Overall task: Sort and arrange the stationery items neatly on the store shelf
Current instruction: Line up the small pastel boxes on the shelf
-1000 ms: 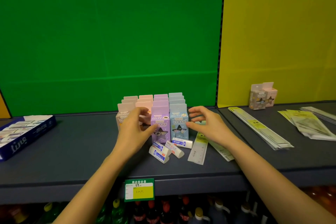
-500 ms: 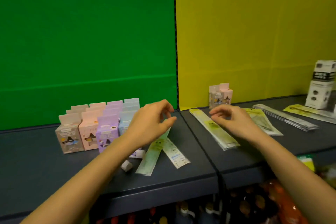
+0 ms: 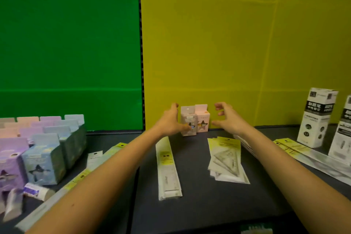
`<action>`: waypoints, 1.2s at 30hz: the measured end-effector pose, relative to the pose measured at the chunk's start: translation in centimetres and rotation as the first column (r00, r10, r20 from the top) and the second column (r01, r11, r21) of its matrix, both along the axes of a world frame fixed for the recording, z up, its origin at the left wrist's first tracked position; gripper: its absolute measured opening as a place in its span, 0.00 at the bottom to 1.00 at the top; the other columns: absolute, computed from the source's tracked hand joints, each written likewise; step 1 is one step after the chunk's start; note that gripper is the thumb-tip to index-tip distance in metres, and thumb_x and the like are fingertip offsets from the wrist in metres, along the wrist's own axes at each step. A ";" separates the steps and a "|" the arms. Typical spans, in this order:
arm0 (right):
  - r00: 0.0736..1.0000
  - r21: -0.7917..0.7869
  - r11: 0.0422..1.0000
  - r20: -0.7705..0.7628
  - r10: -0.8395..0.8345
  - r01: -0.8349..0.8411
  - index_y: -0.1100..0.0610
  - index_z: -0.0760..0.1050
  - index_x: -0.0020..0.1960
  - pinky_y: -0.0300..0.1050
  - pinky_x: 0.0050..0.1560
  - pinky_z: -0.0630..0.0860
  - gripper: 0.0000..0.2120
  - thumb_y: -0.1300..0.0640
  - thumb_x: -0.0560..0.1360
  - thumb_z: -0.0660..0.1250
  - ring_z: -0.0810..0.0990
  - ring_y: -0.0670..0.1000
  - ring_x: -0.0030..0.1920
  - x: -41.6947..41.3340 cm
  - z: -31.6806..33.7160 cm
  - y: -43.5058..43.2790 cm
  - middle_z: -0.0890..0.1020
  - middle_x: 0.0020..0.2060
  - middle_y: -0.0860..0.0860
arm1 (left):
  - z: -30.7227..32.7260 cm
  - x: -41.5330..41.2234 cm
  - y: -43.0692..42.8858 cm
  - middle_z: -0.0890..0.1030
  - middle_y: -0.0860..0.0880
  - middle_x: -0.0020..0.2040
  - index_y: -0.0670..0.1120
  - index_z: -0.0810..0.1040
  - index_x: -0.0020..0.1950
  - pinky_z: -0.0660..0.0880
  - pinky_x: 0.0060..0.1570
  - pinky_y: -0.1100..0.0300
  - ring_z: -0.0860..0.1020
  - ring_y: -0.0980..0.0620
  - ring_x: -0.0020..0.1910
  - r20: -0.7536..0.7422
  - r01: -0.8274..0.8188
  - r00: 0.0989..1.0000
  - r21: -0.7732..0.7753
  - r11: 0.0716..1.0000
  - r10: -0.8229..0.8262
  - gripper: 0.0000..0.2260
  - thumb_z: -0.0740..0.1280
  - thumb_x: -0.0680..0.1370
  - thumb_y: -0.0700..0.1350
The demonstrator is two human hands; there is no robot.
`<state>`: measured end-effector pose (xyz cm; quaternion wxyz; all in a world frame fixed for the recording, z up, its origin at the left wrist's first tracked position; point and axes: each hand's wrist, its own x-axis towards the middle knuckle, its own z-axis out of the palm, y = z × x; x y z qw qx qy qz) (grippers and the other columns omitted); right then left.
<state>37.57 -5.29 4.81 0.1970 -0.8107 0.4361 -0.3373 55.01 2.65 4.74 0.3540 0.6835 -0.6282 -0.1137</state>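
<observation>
Two small star-window boxes stand side by side at the back of the dark shelf (image 3: 191,211), against the yellow panel: a grey box (image 3: 188,119) and a pink box (image 3: 202,119). My left hand (image 3: 170,121) is at the grey box's left side, thumb by its front, fingers relaxed. My right hand (image 3: 224,118) hovers just right of the pink box, fingers spread and slightly curled, holding nothing. Rows of matching pastel boxes (image 3: 47,144) stand at the left in front of the green panel.
A long ruler pack (image 3: 167,169) and a stack of set-square packs (image 3: 227,159) lie between my arms. More ruler packs (image 3: 311,156) and tall white boxes (image 3: 315,118) sit at the right. Small erasers (image 3: 36,192) and flat packs lie at the front left.
The view has swung right and closer. Both hands left the pastel box rows and travelled to the two boxes by the yellow panel, one on either side.
</observation>
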 end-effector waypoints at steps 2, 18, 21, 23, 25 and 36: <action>0.999 0.007 1.000 -0.031 0.018 -0.017 0.59 0.61 0.70 0.50 0.62 0.71 0.32 0.61 0.70 0.71 0.69 0.55 0.65 0.3 -0.1 -1.7 0.66 0.68 0.56 | -0.4 -0.4 -1.8 0.63 0.41 0.73 0.40 0.53 0.73 0.68 0.65 0.51 0.66 0.42 0.70 -0.066 -0.046 0.997 -0.009 0.999 0.045 0.42 0.75 0.67 0.43; 0.978 -0.073 0.991 -0.184 0.097 -0.112 0.57 0.68 0.61 0.52 0.54 0.75 0.26 0.58 0.67 0.75 0.76 0.55 0.58 2.0 -1.7 -7.2 0.77 0.60 0.55 | -2.6 -0.5 -5.9 0.77 0.39 0.61 0.38 0.71 0.64 0.74 0.60 0.49 0.76 0.42 0.59 -0.311 -0.105 0.943 0.070 0.992 0.122 0.23 0.72 0.69 0.35; 0.979 -0.057 0.990 -0.168 0.116 -0.127 0.56 0.70 0.57 0.53 0.49 0.77 0.23 0.57 0.66 0.75 0.79 0.54 0.52 1.4 -1.5 -6.4 0.81 0.56 0.54 | -2.4 -0.3 -4.9 0.78 0.39 0.61 0.39 0.71 0.65 0.74 0.58 0.52 0.76 0.43 0.60 -0.277 -0.078 0.957 0.049 0.996 0.088 0.24 0.71 0.70 0.35; 0.987 -0.060 0.989 -0.099 0.128 -0.134 0.55 0.71 0.56 0.52 0.47 0.77 0.22 0.57 0.66 0.75 0.80 0.51 0.48 1.0 -0.9 -5.3 0.82 0.53 0.53 | -1.9 0.1 -3.7 0.78 0.40 0.60 0.40 0.71 0.65 0.74 0.54 0.54 0.76 0.45 0.57 -0.271 -0.055 0.961 0.014 0.998 0.057 0.24 0.72 0.70 0.36; 0.990 -0.067 0.988 0.013 0.143 -0.142 0.55 0.71 0.55 0.50 0.46 0.76 0.20 0.57 0.67 0.75 0.79 0.49 0.44 0.5 0.2 -3.9 0.82 0.51 0.53 | -1.0 0.7 -2.0 0.79 0.39 0.58 0.41 0.72 0.63 0.76 0.53 0.53 0.77 0.45 0.54 -0.253 -0.034 0.967 -0.029 0.999 0.026 0.23 0.72 0.69 0.37; 0.893 0.036 0.930 0.293 0.341 -0.367 0.49 0.73 0.49 0.41 0.44 0.77 0.12 0.57 0.68 0.72 0.81 0.45 0.45 0.4 2.7 11.0 0.81 0.46 0.45 | 1.9 5.7 16.7 0.83 0.50 0.42 0.48 0.74 0.44 0.77 0.41 0.65 0.81 0.60 0.38 -0.283 0.023 0.957 -0.146 0.989 -0.064 0.11 0.73 0.68 0.38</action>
